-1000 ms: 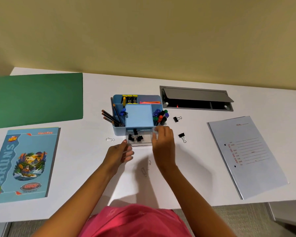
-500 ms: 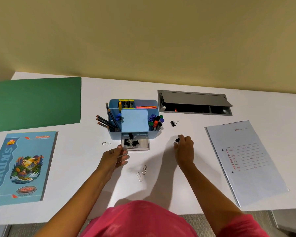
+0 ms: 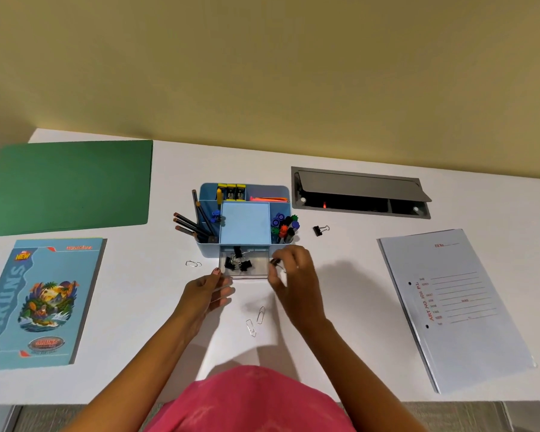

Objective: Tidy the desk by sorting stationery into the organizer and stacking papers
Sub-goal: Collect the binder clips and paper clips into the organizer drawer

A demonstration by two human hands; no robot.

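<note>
The right hand (image 3: 293, 275) pinches a black binder clip (image 3: 275, 261) between thumb and fingertips, holding it just above the desk (image 3: 340, 275) at the right edge of the clear drawer (image 3: 262, 271). The left hand (image 3: 205, 291) lies open, fingers relaxed, with its fingertips touching the drawer's front left corner, apparently steadying it.

The drawer stands pulled out toward the person from the front of the blue organizer (image 3: 208, 249), its long side running left to right, and several black clips already lie in its left half. The held clip is just right of the drawer's right wall, so the drop probably needs only a small shift left over the rim. Nothing stands between.

A second loose binder clip (image 3: 320, 229) lies beyond the right hand, right of the organizer, and is nearer that hand. One paper clip (image 3: 194, 263) sits left of the drawer and two more paper clips (image 3: 256, 319) lie between the forearms. A green folder (image 3: 69, 185), a notebook (image 3: 41, 300) and a white file (image 3: 455, 307) rest well apart, not yet stacked.
</note>
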